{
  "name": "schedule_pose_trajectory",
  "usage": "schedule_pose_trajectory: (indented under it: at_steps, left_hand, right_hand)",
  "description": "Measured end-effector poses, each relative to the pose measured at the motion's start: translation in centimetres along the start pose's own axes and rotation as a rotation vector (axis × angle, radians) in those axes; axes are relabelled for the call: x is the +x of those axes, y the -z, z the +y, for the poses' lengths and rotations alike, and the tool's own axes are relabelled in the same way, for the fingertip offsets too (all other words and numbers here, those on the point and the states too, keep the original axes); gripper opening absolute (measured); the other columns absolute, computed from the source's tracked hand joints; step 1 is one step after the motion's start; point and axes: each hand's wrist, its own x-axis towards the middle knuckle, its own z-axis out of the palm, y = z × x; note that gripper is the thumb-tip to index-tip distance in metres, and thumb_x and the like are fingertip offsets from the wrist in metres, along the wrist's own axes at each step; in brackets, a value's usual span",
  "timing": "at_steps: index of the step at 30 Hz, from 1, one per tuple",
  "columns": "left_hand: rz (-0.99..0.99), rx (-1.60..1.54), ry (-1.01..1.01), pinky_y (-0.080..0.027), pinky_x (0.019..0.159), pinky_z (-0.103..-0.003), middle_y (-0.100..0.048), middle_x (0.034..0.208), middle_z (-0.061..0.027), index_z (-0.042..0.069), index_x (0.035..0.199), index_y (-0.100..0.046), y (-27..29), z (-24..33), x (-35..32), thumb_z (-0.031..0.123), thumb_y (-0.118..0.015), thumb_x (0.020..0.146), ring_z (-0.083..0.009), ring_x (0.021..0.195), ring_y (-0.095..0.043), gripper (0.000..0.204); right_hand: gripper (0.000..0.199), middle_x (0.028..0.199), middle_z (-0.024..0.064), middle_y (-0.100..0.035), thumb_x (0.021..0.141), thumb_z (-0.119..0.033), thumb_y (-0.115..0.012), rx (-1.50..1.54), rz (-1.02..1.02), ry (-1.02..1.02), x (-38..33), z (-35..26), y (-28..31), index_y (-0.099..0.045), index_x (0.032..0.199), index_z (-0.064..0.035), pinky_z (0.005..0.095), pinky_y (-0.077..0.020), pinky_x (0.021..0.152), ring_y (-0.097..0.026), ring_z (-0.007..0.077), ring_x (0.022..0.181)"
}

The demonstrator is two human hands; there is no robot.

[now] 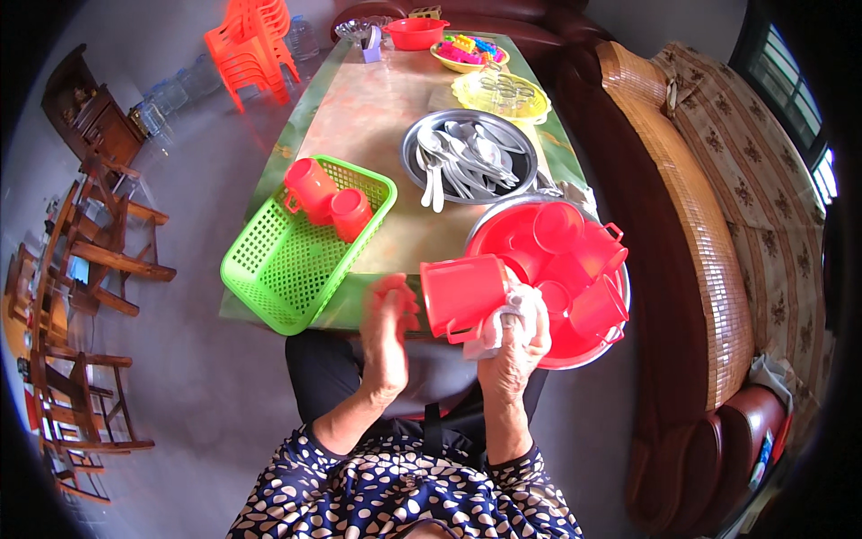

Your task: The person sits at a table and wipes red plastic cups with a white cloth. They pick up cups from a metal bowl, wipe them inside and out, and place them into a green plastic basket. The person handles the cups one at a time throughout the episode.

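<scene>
- The right hand is closed around a white cloth and pressed with it against the side of a red plastic mug, which lies tipped on its side in the air at the near edge of the worktop.
- The left hand is open, fingers straight, its palm against the mug's closed end; it steadies rather than grips.
- The mug looks light and stiff; if wet, its smooth wall would likely be slippery, so the side handle or the rim seems the surer place to take hold.
- Just right of the mug, a red basin set in a metal bowl holds several more red mugs.
- To the left, a green mesh basket holds two red mugs lying at its far end.
- Farther on, a round metal tray carries a heap of spoons.
- Beyond it sit a yellow dish, a yellow bowl of coloured blocks and a red bowl.
</scene>
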Motion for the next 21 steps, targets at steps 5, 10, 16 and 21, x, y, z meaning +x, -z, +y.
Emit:
schedule_pose_trajectory:
  at_steps: [5, 10, 16, 21]
  left_hand:
    - [-0.404, 0.18, 0.18, -0.046, 0.083, -0.024, -0.061, 0.105, -0.0017, -0.001, 0.119, -0.053, -1.0, 3.9, -1.4, 0.017, -0.059, 0.091, -0.0079, 0.091, -0.056, 0.034]
    - [-0.383, 0.145, 0.228, -0.047, 0.085, -0.025, -0.063, 0.107, -0.0022, 0.003, 0.121, -0.056, 0.6, 4.1, -1.2, 0.015, -0.059, 0.091, -0.0083, 0.095, -0.057, 0.032]
    - [-0.484, 0.419, 0.141, -0.048, 0.085, -0.028, -0.063, 0.109, -0.0035, 0.002, 0.121, -0.055, 2.0, 3.6, -2.0, 0.018, -0.06, 0.091, -0.011, 0.096, -0.058, 0.035]
    - [-0.553, 0.492, -0.064, -0.047, 0.086, -0.028, -0.064, 0.106, -0.0055, 0.003, 0.122, -0.053, 2.7, 2.4, -3.0, 0.009, -0.059, 0.09, -0.0119, 0.097, -0.059, 0.033]
  right_hand:
    - [0.029, 0.127, 0.0233, -0.051, 0.08, -0.004, -0.064, -0.196, -0.217, 0.065, -0.5, 0.2, 1.4, -0.058, 0.108, -0.0005, 0.0354, -0.0442, 0.093, -0.055, 0.0262, 0.107]
    - [0.035, 0.119, 0.0217, -0.053, 0.073, 0.001, -0.067, -0.485, -0.214, 0.174, -0.9, -1.3, 0.6, -0.06, 0.108, 0.0012, 0.0376, -0.0435, 0.091, -0.052, 0.0305, 0.11]
    - [0.045, 0.096, 0.0064, -0.061, 0.058, -0.007, -0.076, -0.816, -0.52, 0.572, -0.8, -4.3, -1.3, -0.067, 0.102, -0.0104, 0.0377, -0.0455, 0.079, -0.054, 0.027, 0.088]
    - [0.037, 0.097, 0.0076, -0.057, 0.063, -0.017, -0.076, -1.026, -0.549, 0.648, 0.1, -3.6, -1.7, -0.065, 0.098, -0.0108, 0.0429, -0.0395, 0.084, -0.054, 0.026, 0.09]
